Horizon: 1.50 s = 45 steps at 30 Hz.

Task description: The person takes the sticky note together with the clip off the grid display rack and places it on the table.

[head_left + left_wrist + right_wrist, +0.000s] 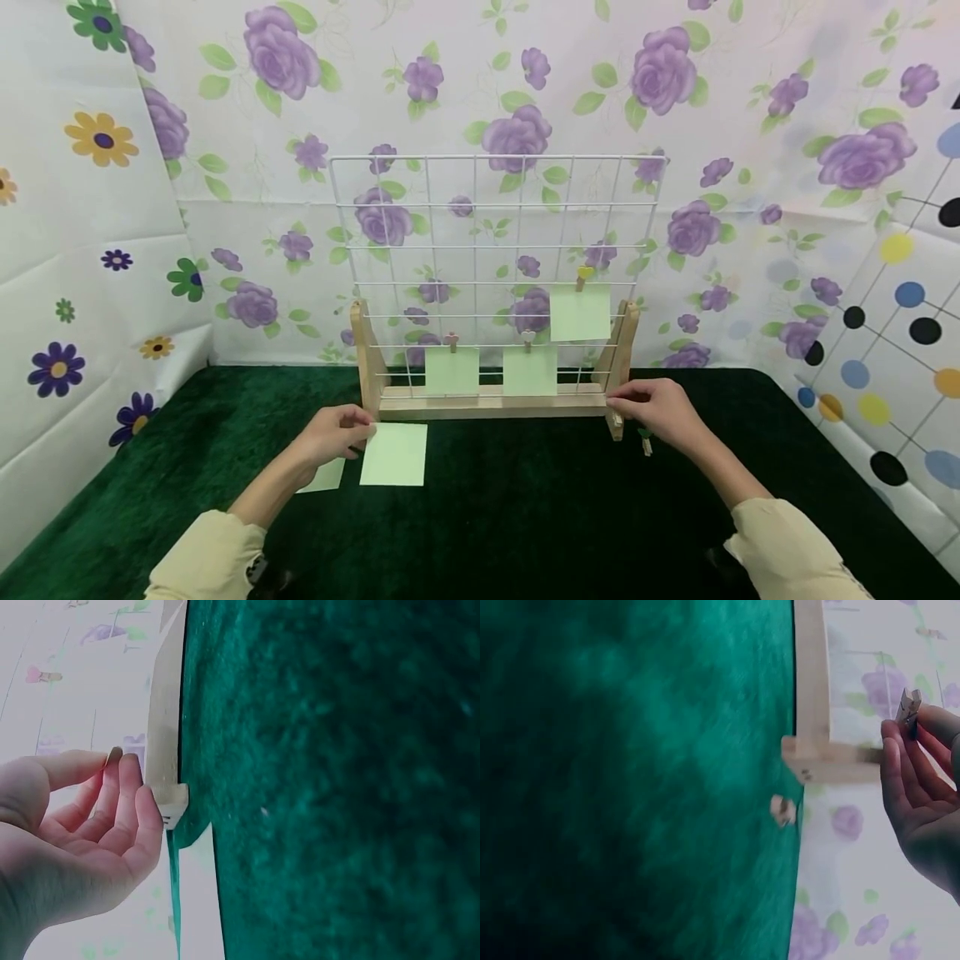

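Observation:
My left hand (333, 437) pinches a pale green paper square (394, 455) at its upper left corner, just in front of the wooden stand's left foot. The left wrist view shows thumb and fingertips meeting, but the held paper is hard to make out there. Partly behind that hand, another paper (327, 477) lies on the cloth. Between thumb and fingertips my right hand (663, 411) holds a small wooden clothespin (909, 707) near the stand's right foot. A white wire grid (475, 225) stands upright, with pale green papers (580, 312) clipped to its lower part by heart-topped clothespins (581, 279).
A loose clothespin (647, 443) with a green top lies on the dark green cloth (510, 517), right of the stand. The wooden base (487, 407) runs along the grid's bottom. Flower-patterned sheeting (262, 225) rises behind, and dotted sheeting (900, 333) stands at the right.

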Motion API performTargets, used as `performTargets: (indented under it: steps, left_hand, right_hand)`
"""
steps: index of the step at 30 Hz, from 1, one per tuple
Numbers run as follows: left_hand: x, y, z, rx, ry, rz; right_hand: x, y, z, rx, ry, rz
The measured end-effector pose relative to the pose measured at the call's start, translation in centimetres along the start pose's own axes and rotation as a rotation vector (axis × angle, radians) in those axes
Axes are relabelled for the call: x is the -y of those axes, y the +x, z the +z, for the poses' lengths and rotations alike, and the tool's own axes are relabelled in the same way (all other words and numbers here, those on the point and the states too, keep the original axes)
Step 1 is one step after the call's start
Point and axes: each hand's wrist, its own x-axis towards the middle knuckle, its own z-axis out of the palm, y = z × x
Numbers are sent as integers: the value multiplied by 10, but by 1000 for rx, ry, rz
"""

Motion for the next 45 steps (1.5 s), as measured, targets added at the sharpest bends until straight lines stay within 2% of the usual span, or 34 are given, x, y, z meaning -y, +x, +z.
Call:
performTargets:
  steps: [10,17,22,32,45]
  left_hand:
    - [6,-2,-5,30,14,-37]
    - [10,-2,-6,47,24,-62]
    - [14,-1,-5,41,38,-68]
    - [15,-1,-7,6,76,-101]
    - [18,-3,-8,-27,78,-108]
  right_hand:
    - [-25,-15,-15,22,-63,54]
    - [-38,-25,-24,74,-40,76]
    - [-48,-30,-29,79,-19,116]
    - [-68,-29,-35,105,19,193]
    - [-75,-25,-31,158,-1,192]
